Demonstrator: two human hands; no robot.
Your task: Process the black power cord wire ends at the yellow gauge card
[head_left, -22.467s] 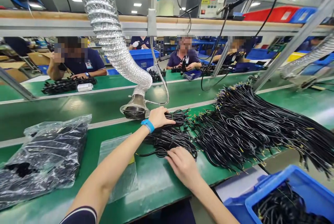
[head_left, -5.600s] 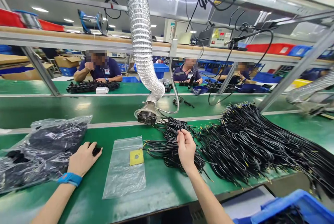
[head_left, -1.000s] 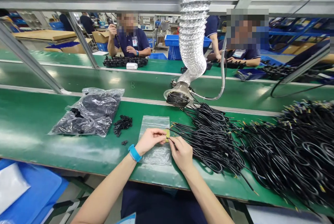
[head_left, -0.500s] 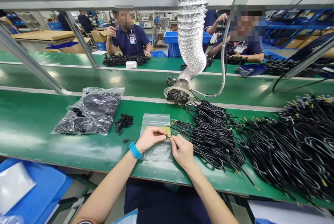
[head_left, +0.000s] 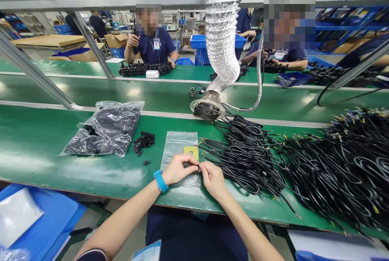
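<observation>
My left hand (head_left: 180,168), with a blue band at the wrist, pinches a small black plastic part that the fingers mostly hide. My right hand (head_left: 213,177) is closed, fingertip to fingertip with the left, on what looks like the end of a black cable. Both hands hover over a clear zip bag (head_left: 172,152), just in front of a yellow square plate with a round hole (head_left: 189,150). To their right lies a bundle of black cables (head_left: 243,151) with stripped, coloured ends. Left of the bag sits a small pile of black plastic parts (head_left: 144,141), plus one loose part (head_left: 146,163).
A plastic bag of black parts (head_left: 106,129) lies at left. A larger cable heap (head_left: 340,167) covers the right side. A fume extraction hose (head_left: 223,42) hangs ahead, its nozzle low over the bench. Co-workers sit across the green bench (head_left: 36,131). Blue bins (head_left: 51,212) stand lower left.
Both hands have come slightly nearer to me, uncovering the yellow plate. Several seconds ago my left hand was at the bag of parts and my right at the cables; now they meet.
</observation>
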